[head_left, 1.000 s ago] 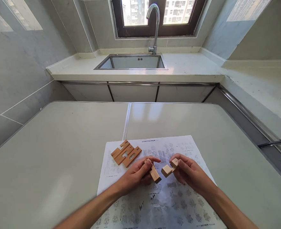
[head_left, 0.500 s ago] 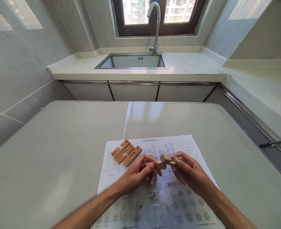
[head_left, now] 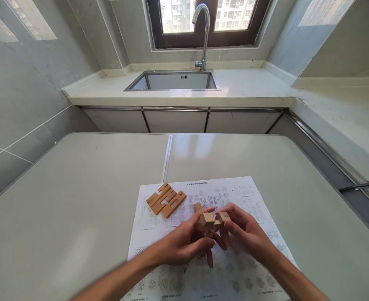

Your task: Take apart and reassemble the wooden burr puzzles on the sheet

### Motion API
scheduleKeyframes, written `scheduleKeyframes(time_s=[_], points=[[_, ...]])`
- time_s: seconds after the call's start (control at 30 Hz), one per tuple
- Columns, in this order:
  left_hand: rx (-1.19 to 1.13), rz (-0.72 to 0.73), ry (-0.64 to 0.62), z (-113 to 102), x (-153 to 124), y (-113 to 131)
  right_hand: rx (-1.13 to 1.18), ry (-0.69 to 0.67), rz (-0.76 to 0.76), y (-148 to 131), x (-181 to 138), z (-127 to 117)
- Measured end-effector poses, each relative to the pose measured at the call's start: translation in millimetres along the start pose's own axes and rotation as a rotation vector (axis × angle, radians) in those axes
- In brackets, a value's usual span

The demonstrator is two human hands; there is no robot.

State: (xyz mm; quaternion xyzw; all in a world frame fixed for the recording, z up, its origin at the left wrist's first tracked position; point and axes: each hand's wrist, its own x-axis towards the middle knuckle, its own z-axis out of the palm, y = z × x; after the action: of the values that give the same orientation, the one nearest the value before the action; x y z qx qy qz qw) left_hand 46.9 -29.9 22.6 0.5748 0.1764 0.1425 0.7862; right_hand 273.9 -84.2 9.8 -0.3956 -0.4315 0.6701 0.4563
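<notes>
While the right hand [head_left: 247, 230] grips a notched wooden block [head_left: 207, 220], the left hand [head_left: 184, 244] grips a second block [head_left: 197, 207], partly hidden; contact between blocks cannot be confirmed. Both are above a printed sheet [head_left: 216, 280], where three numbered flat pieces [head_left: 159, 206] lie side by side. Beneath: a pale table [head_left: 87, 188].
</notes>
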Motion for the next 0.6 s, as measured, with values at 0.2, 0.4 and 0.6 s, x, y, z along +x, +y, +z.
scheduleKeyframes(time_s=[0.2,0.4,0.6], points=[[-0.035,-0.055,0.005,-1.3,-1.8,-3.8,-0.030,0.022,0.022,1.2,1.5,2.2],[0.043,-0.004,0.125,-2.8,0.9,1.9,-0.050,0.046,0.011,3.6,1.9,1.5],[0.117,0.016,0.149,-3.2,1.7,1.4,-0.070,0.014,0.005,2.0,1.6,1.8]])
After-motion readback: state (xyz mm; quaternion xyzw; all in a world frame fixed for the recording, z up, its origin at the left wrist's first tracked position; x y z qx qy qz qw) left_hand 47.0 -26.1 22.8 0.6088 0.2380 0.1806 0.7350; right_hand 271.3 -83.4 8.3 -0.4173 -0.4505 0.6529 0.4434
